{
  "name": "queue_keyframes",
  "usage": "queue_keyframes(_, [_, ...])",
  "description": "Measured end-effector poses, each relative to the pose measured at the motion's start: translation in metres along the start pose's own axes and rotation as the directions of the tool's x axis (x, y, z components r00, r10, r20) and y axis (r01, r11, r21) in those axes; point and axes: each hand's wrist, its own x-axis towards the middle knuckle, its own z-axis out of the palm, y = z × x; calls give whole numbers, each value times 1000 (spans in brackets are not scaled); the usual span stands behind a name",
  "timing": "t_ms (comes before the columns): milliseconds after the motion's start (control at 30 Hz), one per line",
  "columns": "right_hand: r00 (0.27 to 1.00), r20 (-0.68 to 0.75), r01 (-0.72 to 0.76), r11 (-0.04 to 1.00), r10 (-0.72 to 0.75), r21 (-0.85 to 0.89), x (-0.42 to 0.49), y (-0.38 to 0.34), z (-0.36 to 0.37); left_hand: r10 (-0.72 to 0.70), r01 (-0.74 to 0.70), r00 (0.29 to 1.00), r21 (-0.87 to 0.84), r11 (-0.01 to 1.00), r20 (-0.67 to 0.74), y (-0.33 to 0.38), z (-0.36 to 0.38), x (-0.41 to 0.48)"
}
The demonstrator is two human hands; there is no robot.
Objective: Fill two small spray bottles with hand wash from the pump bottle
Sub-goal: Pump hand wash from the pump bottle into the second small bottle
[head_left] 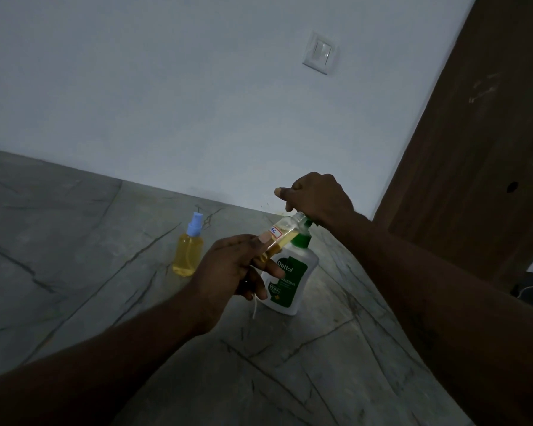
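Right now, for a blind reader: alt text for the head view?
A left hand tilts an open bottle, part full of yellow liquid, at the nozzle of a pump bottle whose pump the right hand grips. A full capped bottle stands left of them on the counter.

the left hand (228, 269) and the right hand (317, 198) were bare, with short trimmed nails on the thumbs. the left forearm (120, 348) and the right forearm (428, 272) were bare as well, uncovered up to the near edge, with a few fine hairs at the right wrist.
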Motion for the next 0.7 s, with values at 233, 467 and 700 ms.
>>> queue_keyframes(233, [998,47,-39,999,38,25,-1,4,14,-31,31,999,5,1000,13,-3,-3,-1])
queue_keyframes(467, [1000,-1,-15,1000,15,26,-1,1,9,-28,28,999,2,1000,31,-3,-2,-1])
queue_keyframes(700, [999,-45,-1,999,3,34,0,0,1,-6,6,1000,2,1000,29,1,0,-1])
